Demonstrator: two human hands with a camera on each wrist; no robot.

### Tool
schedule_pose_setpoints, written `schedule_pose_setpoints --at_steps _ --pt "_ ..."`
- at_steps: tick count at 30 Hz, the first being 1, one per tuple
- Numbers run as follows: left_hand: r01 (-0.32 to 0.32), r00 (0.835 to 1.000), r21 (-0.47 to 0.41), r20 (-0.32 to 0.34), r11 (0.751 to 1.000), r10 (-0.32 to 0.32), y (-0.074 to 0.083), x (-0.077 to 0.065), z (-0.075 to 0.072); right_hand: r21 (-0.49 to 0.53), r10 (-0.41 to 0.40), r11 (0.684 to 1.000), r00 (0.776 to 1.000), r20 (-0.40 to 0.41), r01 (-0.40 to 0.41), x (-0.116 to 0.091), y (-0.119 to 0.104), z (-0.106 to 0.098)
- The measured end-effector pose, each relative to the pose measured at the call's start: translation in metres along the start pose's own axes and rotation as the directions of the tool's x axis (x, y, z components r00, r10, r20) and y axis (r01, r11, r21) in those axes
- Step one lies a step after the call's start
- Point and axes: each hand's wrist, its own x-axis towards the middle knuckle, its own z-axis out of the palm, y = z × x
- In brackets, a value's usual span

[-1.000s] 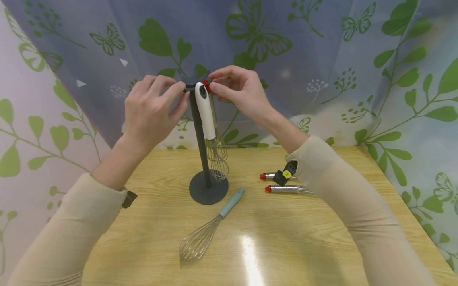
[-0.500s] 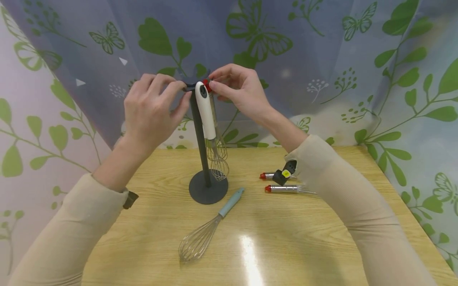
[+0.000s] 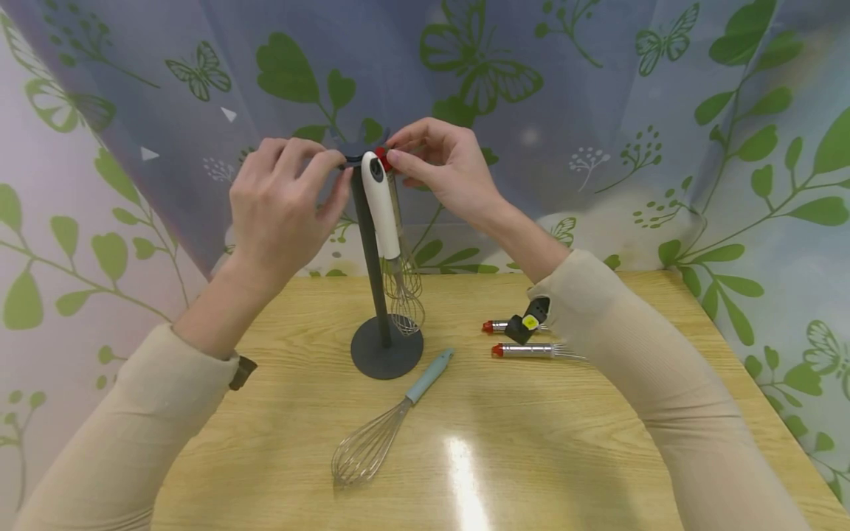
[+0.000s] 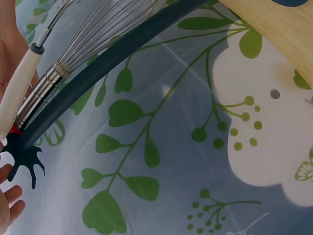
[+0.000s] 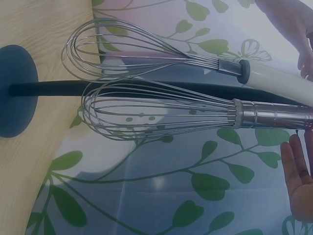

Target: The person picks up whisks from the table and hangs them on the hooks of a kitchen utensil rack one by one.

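Note:
A dark stand (image 3: 369, 243) with a round base rises from the table, its hooked top (image 4: 25, 159) showing in the left wrist view. My left hand (image 3: 279, 199) pinches the left side of that top between thumb and fingers. A white-handled whisk (image 3: 381, 210) hangs from the front of the stand, wires down. Just behind it is a steel whisk (image 5: 274, 115) with a red end, also wires down. At that red end, my right hand (image 3: 453, 168) pinches with thumb and index finger; its other fingers spread loosely in the right wrist view.
A whisk with a light blue handle (image 3: 428, 377) lies on the wooden table (image 3: 279, 413) in front of the base. To the right, two steel whisks with red ends, the nearer whisk (image 3: 527, 351) and the farther whisk (image 3: 498, 326), lie partly behind my right forearm. A leaf-patterned curtain (image 3: 584, 110) hangs behind.
Both hands keep almost the same places at the top of the stand. The whisks show no clear movement.

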Motion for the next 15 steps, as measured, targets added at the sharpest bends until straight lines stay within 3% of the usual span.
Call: schedule_pose_setpoints --at_steps 15 --pt "-0.012 1.0 0.029 0.008 1.0 0.012 -0.0006 -0.0005 -0.0011 -0.02 -0.021 1.0 1.0 -0.021 0.021 -0.0024 -0.0021 0.0025"
